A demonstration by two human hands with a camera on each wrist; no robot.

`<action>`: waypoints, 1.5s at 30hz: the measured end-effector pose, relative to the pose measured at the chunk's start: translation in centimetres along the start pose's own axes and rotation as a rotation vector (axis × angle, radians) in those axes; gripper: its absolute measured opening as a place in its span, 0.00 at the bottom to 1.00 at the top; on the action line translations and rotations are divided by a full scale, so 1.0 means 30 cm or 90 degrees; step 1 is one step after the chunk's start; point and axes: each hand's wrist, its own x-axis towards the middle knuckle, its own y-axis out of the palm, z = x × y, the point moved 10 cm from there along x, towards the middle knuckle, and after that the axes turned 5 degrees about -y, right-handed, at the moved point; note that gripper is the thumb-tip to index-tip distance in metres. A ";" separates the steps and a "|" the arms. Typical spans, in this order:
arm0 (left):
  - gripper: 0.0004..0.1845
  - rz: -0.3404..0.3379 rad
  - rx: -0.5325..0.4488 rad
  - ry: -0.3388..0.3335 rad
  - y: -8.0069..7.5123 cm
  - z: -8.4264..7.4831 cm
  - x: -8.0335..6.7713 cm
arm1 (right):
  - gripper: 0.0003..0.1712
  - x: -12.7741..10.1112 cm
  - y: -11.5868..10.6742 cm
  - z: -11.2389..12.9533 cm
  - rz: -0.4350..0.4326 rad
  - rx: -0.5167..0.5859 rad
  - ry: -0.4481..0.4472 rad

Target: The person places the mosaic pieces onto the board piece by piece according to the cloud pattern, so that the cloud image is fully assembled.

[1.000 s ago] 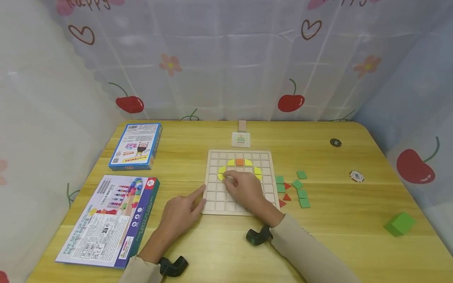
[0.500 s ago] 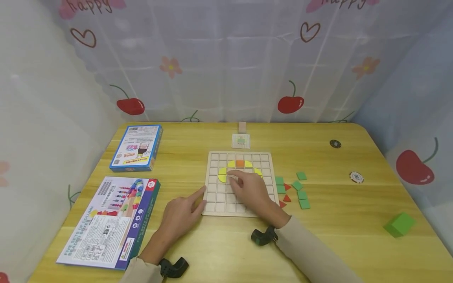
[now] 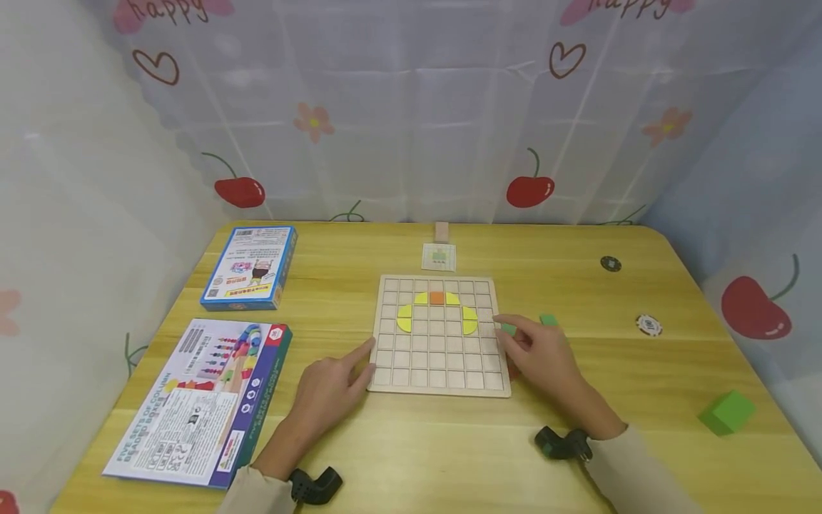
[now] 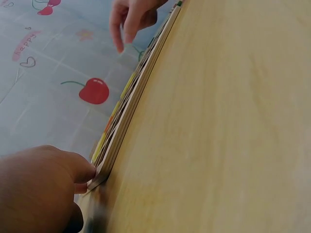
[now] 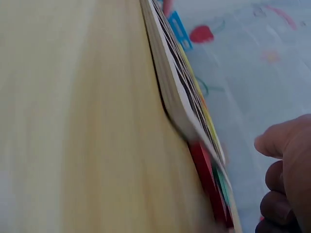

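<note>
A wooden grid board (image 3: 437,360) lies at the table's middle, bearing several yellow quarter-round tiles (image 3: 469,327) in an arch and one orange square tile (image 3: 437,298) at its top. My left hand (image 3: 330,385) rests beside it, thumb and index finger extended to its left edge. The left wrist view also shows those fingertips at the board's edge (image 4: 129,111). Over the board's right edge hovers my right hand (image 3: 542,353), nothing seen between its loosely bent fingers. It partly covers green square tiles (image 3: 548,320) and red triangle tiles (image 3: 513,371) there.
A small pattern card (image 3: 439,257) lies behind the board, a wooden block (image 3: 442,232) behind it. Two boxes lie left: a blue one (image 3: 247,268) and a larger purple one (image 3: 193,400). Right are a black chip (image 3: 611,264), a white chip (image 3: 648,325) and a green cube (image 3: 728,412).
My right hand has left the yellow tiles at the left of the arch and moved right to the loose tiles beside the board. The left hand has stayed in place.
</note>
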 end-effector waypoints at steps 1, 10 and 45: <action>0.24 -0.001 0.001 0.001 0.000 -0.001 0.000 | 0.14 -0.011 -0.021 -0.022 0.002 -0.013 0.005; 0.24 -0.003 0.000 0.000 0.001 -0.002 -0.002 | 0.14 -0.094 -0.139 -0.193 0.012 -0.065 0.055; 0.24 0.010 -0.003 -0.010 -0.002 0.000 -0.001 | 0.16 -0.090 -0.113 -0.169 0.143 -0.161 0.129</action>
